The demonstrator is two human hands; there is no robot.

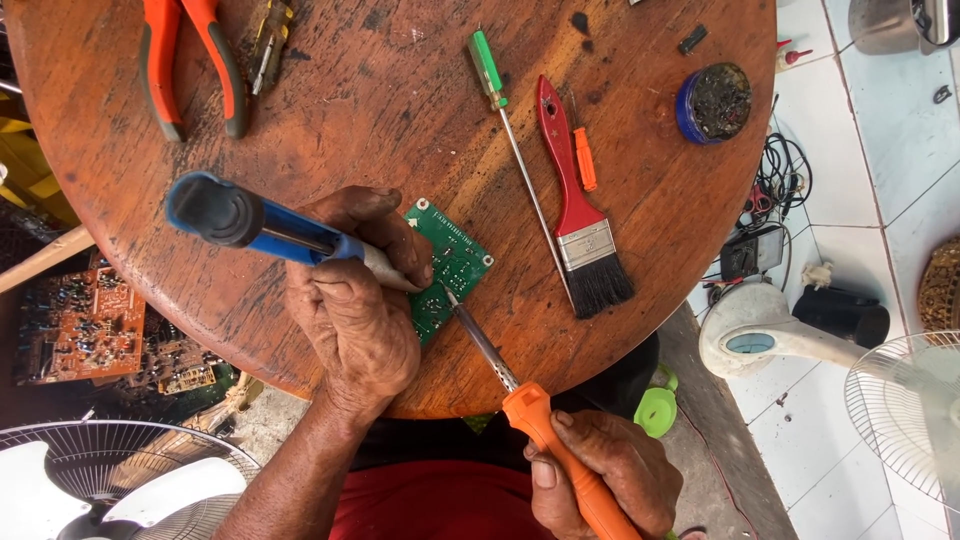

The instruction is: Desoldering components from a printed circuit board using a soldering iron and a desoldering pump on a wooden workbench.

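Observation:
A small green circuit board (452, 262) lies near the front edge of a round wooden table (330, 110). My left hand (355, 310) rests on the board and grips a blue desoldering pump (250, 222), its tip pointing at the board. My right hand (610, 475) holds an orange-handled soldering iron (540, 425) below the table edge. The iron's metal tip touches the board close to the pump's nozzle.
On the table lie a green-handled screwdriver (500, 110), a red paintbrush (578, 215), a small orange tool (585, 160), orange pliers (190, 60) and a blue tin (712, 102). Orange circuit boards (80, 325) and fans (900, 410) sit on the floor.

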